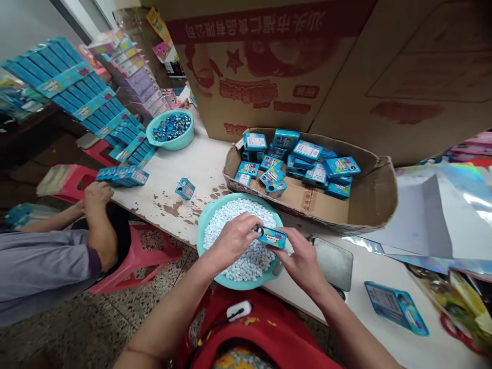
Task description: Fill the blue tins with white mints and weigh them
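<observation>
A small blue candy box (274,238) printed "Caramelo Macizo" is held level between my two hands. My left hand (234,238) pinches its left end, where a small dark spot shows by the fingertips; I cannot make out what that is. My right hand (302,256) grips the other end between thumb and fingers. Right below is a turquoise basin (201,230) full of small white candies (246,266). Behind it, a cut-down cardboard tray (369,205) holds several similar blue boxes (307,150), lying in a loose pile towards its left side.
A lone blue box (185,188) stands left of the basin. Further back is a bowl (184,141) of wrapped candies. On the right lie a scale (333,264), a flattened box (395,307) and red scissors (459,333). A co-worker's arm (100,230) rests by stacked boxes at left.
</observation>
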{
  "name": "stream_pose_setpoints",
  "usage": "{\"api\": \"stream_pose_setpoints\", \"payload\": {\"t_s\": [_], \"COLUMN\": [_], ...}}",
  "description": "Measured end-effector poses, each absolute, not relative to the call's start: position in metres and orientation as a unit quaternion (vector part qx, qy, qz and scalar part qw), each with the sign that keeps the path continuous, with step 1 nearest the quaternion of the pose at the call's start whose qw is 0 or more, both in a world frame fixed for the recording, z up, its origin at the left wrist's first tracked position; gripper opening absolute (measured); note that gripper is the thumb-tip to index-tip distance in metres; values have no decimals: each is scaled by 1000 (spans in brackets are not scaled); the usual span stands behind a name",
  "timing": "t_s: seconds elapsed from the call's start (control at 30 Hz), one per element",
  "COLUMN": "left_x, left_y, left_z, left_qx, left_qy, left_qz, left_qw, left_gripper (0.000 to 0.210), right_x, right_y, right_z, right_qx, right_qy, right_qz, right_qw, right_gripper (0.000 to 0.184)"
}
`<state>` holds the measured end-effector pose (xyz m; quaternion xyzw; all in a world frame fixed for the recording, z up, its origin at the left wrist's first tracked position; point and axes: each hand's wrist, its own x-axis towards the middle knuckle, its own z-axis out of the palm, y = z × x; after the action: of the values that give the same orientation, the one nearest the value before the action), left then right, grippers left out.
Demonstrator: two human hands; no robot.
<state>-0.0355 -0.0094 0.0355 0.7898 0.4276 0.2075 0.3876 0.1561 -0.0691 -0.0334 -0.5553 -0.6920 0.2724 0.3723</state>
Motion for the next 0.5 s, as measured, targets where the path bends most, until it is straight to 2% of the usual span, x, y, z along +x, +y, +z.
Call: {"api": "stream_pose_setpoints", "payload": {"t_s": [0.17,0.3,0.4,0.5], "left_x": [-64,-68,-64,-84], "left_y": [-2,-4,1,19], "left_z": [27,26,27,26], "left_qx": [779,824,841,773], "left_qy": [464,447,416,515], "left_qz": [200,168,155,229], "left_qw": [372,305,309,289], "left_gripper": [25,55,43,36], "right_x": [148,135,124,135], "right_y": [-57,-47,-40,-40], "right_z": [-33,-31,-30,-33], "right_qx": [-560,-550,-516,-576], "right_qy": [-677,-682,-687,-634], "right_qz": [298,290,320,298], "right_qw": [372,386,399,421], "right_gripper": [30,28,32,50]}}
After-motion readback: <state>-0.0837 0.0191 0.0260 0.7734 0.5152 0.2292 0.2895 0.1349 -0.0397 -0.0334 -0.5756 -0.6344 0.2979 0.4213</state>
